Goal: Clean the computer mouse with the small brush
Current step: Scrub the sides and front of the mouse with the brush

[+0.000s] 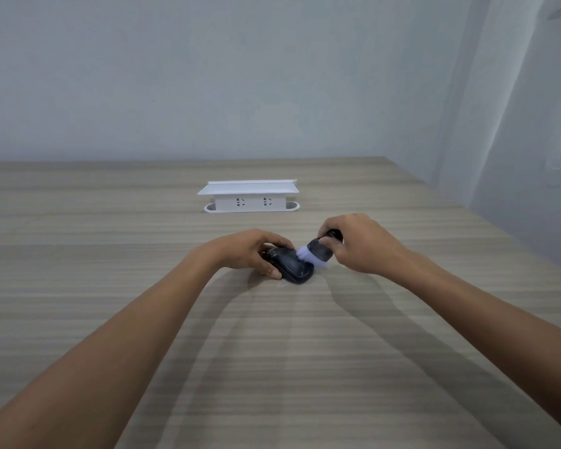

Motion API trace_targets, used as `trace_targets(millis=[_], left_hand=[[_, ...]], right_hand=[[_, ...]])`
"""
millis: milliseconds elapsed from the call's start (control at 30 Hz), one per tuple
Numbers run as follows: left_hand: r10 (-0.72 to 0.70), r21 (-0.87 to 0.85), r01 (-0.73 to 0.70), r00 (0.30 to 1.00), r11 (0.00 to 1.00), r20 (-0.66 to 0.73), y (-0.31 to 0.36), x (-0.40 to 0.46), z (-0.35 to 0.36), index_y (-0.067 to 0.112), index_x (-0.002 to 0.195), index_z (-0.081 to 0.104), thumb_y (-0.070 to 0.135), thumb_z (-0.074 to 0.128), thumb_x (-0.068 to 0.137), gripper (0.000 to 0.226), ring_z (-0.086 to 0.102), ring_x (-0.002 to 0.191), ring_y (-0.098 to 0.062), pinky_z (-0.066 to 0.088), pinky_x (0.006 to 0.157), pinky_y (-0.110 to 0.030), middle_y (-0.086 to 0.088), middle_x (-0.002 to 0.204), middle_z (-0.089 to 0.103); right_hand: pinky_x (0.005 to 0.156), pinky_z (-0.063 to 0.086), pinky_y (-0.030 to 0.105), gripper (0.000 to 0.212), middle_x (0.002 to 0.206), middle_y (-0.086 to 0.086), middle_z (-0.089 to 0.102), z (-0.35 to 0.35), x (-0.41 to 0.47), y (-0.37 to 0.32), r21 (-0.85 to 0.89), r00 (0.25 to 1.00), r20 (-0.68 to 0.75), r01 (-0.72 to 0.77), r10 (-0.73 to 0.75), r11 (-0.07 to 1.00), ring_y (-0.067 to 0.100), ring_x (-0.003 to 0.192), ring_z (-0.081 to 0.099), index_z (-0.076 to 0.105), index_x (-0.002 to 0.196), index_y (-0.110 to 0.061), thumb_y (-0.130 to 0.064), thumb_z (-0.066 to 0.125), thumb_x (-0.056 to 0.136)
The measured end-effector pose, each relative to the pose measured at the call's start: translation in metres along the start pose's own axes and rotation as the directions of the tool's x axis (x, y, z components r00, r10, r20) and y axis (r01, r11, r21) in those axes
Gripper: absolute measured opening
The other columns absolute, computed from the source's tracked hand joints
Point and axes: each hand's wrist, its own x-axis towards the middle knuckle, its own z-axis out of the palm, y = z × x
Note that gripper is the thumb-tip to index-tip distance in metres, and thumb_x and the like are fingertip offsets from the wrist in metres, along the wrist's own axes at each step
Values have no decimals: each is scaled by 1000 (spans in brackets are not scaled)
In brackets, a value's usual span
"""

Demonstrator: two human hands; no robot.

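— While the left hand (251, 251) curls over the dark computer mouse (292, 265) just below the middle of the frame, where exactly does the mouse sit?

— Flat on the wood-grain table (110, 222), a little right of centre. The thumb lies along its near side and the fingers wrap over the far side, so the hand grips it from the left end.

— And the other hand?

— The right hand (365, 244) comes in from the right of the frame with its fingers curled round the black handle of the small brush (318, 249). The handle's end pokes out above the knuckles.

— Is the brush touching the mouse?

— Yes. Its pale, whitish bristles (305, 254) point left and down and press against the mouse's upper right side. The bristles look blurred, so their tips are hard to make out.

— How close are the two hands?

— Near each other, but apart; the mouse and the brush head fill the gap between them.

— Anything else on the table?

— A white power strip holder (249, 197), with two sockets facing the camera, stands above the hands toward the middle of the frame, well apart from them. Behind it rises a plain pale wall (208, 76), and both forearms cast soft shadows on the tabletop in the lower half.
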Motion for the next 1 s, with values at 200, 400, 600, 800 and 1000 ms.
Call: trace_targets(millis=[200,400,600,800,1000], left_hand=[[-7,80,11,999,997,-51,-4,0,2,24,148,48,15,83,80,77,50,135,-16,38,117,-36,4,143,54],[-102,148,148,955,978,-280,0,-13,2,8,150,44,21,85,80,82,56,128,-24,48,103,-30,-9,143,49],[-234,29,260,907,965,-349,5,-25,8,6,122,70,24,76,88,39,67,108,-21,50,89,-27,-8,117,71],[-295,-137,264,899,955,-324,14,-26,10,9,99,78,33,69,92,27,72,97,-23,56,94,-37,-11,99,77],[-314,-170,271,889,947,-334,23,-19,17,-1,97,77,39,74,88,42,65,69,-15,56,87,-33,-15,90,76]], right_hand=[[78,54,37,15,90,-2,69,14,4,8,58,993,17,-115,114,992,22,89,66,74,96,-17,-22,60,95],[61,41,24,18,79,-4,68,9,1,1,126,988,43,-154,150,980,16,77,61,76,90,-13,-21,61,91],[64,55,34,17,76,3,73,6,0,-10,170,980,116,-182,164,968,18,66,64,76,85,-11,-21,62,90],[70,62,41,18,77,9,76,3,2,-11,187,974,128,-209,187,960,27,72,73,76,86,-10,-19,62,90],[64,61,38,18,80,12,77,6,-1,-14,201,968,165,-221,190,954,27,69,73,76,87,-8,-19,61,91]])
